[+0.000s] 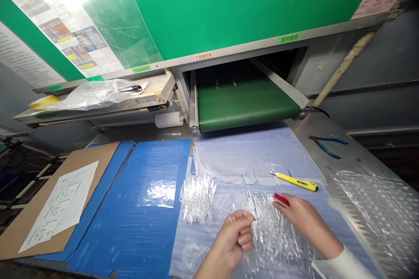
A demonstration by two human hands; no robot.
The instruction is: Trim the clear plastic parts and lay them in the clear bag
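Note:
My left hand (238, 236) is closed with its fingertips pinched together, and anything small between them is too fine to make out. In my right hand (299, 214) I grip a flat red-handled tool (281, 200); its other end is not clear. Both hands are over a loose pile of thin clear plastic pieces (271, 231), spread on a bluish plastic sheet (229, 183). A smaller pile of the same slender pieces (198, 199) lies to the left of my left hand. Beyond my right hand rests a yellow utility knife (296, 181).
A green conveyor belt (245, 100) ends above the table, with a few small pieces on it. Blue-handled pliers (329, 144) and clear bubble-like plastic (379, 213) lie at right. At left are blue boards (131, 226), a clear bag (160, 192), cardboard (39, 218) and papers (62, 205).

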